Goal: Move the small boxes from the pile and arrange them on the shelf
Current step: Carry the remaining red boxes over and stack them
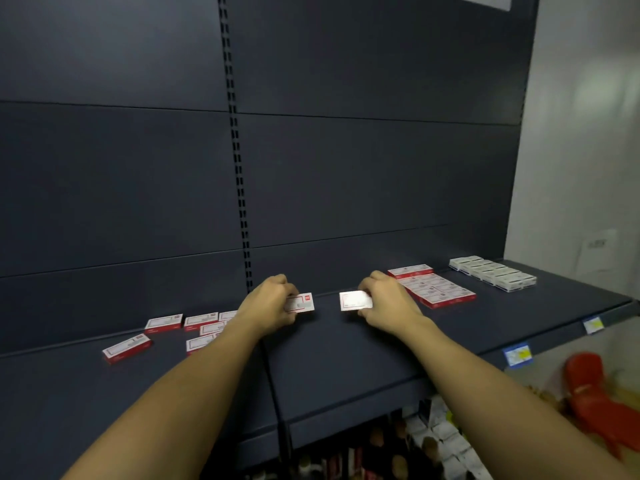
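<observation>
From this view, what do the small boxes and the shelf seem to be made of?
Small boxes: probably thin printed cardboard, white with red borders, sharp folded edges. Shelf: likely painted metal, dark matt blue, with a slotted upright behind.

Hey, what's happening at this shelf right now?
A person is stocking a dark blue metal shelf. The left hand and right hand each grip one small red-and-white box. Loose boxes lie scattered to the left; a neat red-and-white row sits to the right.
</observation>
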